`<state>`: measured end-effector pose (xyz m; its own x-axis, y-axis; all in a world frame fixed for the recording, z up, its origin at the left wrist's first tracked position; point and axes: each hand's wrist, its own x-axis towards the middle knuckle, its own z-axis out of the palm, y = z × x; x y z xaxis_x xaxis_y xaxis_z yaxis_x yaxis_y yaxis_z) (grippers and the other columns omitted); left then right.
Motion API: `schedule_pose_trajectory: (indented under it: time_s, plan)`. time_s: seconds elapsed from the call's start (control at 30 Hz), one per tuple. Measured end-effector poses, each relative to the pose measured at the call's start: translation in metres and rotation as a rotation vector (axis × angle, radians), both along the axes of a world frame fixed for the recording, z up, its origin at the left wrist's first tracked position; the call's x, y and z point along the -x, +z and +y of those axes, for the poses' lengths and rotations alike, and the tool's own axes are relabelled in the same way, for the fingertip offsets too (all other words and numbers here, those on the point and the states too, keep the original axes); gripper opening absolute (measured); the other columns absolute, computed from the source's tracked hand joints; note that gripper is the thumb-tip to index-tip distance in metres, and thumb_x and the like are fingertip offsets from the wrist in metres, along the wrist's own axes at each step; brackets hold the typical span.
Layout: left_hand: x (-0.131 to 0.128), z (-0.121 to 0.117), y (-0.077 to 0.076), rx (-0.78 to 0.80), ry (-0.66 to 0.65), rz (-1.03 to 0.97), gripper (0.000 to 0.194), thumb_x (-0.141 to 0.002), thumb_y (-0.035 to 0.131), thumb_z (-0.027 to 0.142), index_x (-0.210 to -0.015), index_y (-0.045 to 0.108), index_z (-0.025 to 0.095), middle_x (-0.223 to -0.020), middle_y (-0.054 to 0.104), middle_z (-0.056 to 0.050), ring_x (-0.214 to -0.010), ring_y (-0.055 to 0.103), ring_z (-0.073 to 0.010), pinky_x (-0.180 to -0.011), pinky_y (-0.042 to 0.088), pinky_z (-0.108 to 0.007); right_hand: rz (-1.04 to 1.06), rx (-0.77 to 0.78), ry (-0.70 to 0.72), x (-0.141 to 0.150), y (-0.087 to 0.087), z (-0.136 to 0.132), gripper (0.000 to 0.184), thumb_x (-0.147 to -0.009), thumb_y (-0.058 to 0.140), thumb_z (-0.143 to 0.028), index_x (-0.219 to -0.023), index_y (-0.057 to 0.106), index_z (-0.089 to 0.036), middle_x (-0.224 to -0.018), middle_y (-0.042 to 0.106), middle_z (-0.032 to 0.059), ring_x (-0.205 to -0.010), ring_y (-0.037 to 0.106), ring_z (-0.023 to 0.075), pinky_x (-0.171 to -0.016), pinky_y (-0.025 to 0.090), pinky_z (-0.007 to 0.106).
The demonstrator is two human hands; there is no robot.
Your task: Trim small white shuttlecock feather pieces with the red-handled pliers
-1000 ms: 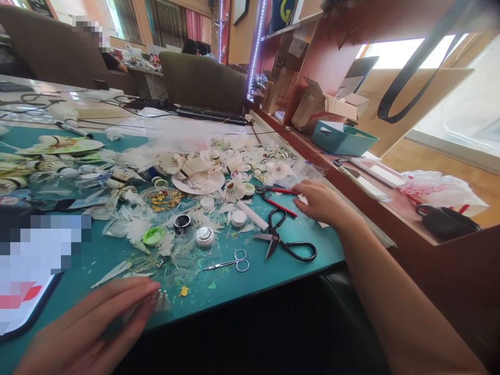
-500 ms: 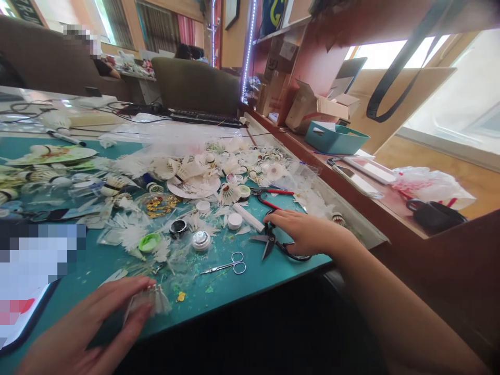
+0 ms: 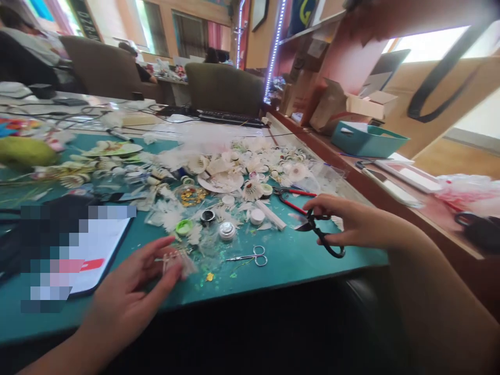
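My right hand (image 3: 357, 224) has black-handled shears (image 3: 318, 233) hooked in its fingers, lifted just above the teal cutting mat (image 3: 297, 265). My left hand (image 3: 128, 297) pinches a small white feather bundle (image 3: 177, 263) at the mat's front edge. Fine steel scissors (image 3: 253, 257) lie between my hands. Red-handled snips (image 3: 295, 197) rest beyond the shears. Farther back, loose white feathers and shuttlecocks (image 3: 252, 190) crowd around a white paper plate (image 3: 221, 183). The shears' blades are partly hidden by my fingers.
A clear tray of gold sequins (image 3: 191, 196), a green lid (image 3: 184, 226) and a silver jar (image 3: 227, 230) stand mid-mat. A keyboard (image 3: 230, 119) lies behind. A wooden shelf edge (image 3: 332, 148) with a teal basket (image 3: 369, 138) runs along the right. Co-workers sit far back.
My right hand has lifted the black shears off the mat. My left hand has moved up the mat with the feather bundle. The view has swung, shifting the table rightward.
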<state>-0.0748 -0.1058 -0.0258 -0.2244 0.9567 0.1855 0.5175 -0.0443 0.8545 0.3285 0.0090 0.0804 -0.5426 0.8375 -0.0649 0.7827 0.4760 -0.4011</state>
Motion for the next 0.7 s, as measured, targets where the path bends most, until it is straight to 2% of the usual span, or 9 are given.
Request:
schedule_pose_trajectory:
  time_s: [0.1,0.17,0.27,0.37,0.43,0.5,0.63,0.7]
  plan:
    - [-0.012,0.001,0.016,0.052,0.050,-0.248,0.049,-0.087,0.079,0.048,-0.128,0.064,0.024,-0.093,0.077,0.003,-0.073,0.077,-0.0157,-0.073,0.066,-0.022,0.314,-0.005,0.036,0.027,-0.012,-0.006,0.057,-0.076,0.086,-0.041,-0.129,0.070,-0.030,-0.111,0.070,0.0059,-0.101,0.066,0.0254,-0.091,0.057,0.038]
    - [-0.016,0.000,0.018,0.072,0.012,-0.332,0.053,-0.086,0.080,0.048,-0.129,0.064,0.022,-0.097,0.077,-0.001,-0.073,0.078,-0.0164,-0.073,0.068,-0.025,0.580,0.091,0.076,0.055,-0.022,-0.020,0.056,-0.077,0.087,-0.036,-0.130,0.068,-0.031,-0.112,0.068,0.0051,-0.100,0.067,0.0221,-0.090,0.057,0.035]
    - [-0.024,-0.009,0.020,0.115,-0.091,-0.434,0.055,-0.085,0.081,0.047,-0.131,0.065,0.023,-0.101,0.077,-0.003,-0.069,0.079,-0.0164,-0.069,0.069,-0.025,0.902,0.310,0.058,0.095,-0.033,-0.047,0.067,-0.078,0.088,-0.026,-0.139,0.062,-0.035,-0.099,0.066,0.0008,-0.084,0.065,0.0150,-0.073,0.056,0.027]
    - [-0.042,-0.024,0.030,0.188,-0.192,-0.532,0.049,-0.086,0.081,0.044,-0.129,0.067,0.026,-0.096,0.079,-0.002,-0.071,0.079,-0.0165,-0.070,0.068,-0.023,0.983,0.539,0.012,0.120,-0.040,-0.065,0.061,-0.081,0.085,-0.021,-0.136,0.063,-0.033,-0.097,0.069,0.0006,-0.066,0.056,0.0100,-0.059,0.051,0.024]
    - [-0.054,-0.031,0.040,0.248,-0.174,-0.551,0.044,-0.087,0.079,0.040,-0.128,0.069,0.028,-0.091,0.081,0.000,-0.076,0.080,-0.0167,-0.073,0.067,-0.022,1.048,0.650,-0.029,0.128,-0.045,-0.071,0.064,-0.079,0.088,-0.024,-0.137,0.061,-0.032,-0.095,0.070,-0.0003,-0.061,0.054,0.0085,-0.058,0.051,0.025]
    - [-0.063,-0.035,0.047,0.299,-0.221,-0.496,0.046,-0.086,0.077,0.040,-0.130,0.070,0.027,-0.090,0.082,-0.002,-0.074,0.079,-0.0181,-0.070,0.066,-0.023,1.075,0.742,-0.039,0.130,-0.049,-0.072,0.067,-0.075,0.092,-0.027,-0.135,0.061,-0.030,-0.095,0.071,-0.0002,-0.064,0.057,0.0094,-0.062,0.053,0.026]
    - [-0.072,-0.034,0.049,0.292,-0.411,-0.453,0.045,-0.089,0.073,0.034,-0.133,0.067,0.024,-0.090,0.083,-0.003,-0.077,0.081,-0.0204,-0.072,0.067,-0.027,1.017,0.801,-0.007,0.127,-0.055,-0.072,0.061,-0.072,0.093,-0.024,-0.126,0.066,-0.026,-0.086,0.067,-0.0025,-0.072,0.061,0.0114,-0.066,0.052,0.026]
    - [-0.075,-0.031,0.049,0.264,-0.444,-0.450,0.042,-0.091,0.071,0.031,-0.132,0.067,0.025,-0.085,0.082,-0.001,-0.073,0.080,-0.0184,-0.070,0.067,-0.025,1.004,0.778,-0.002,0.124,-0.056,-0.072,0.059,-0.072,0.093,-0.021,-0.124,0.067,-0.025,-0.082,0.064,-0.0041,-0.070,0.059,0.0105,-0.064,0.049,0.024]
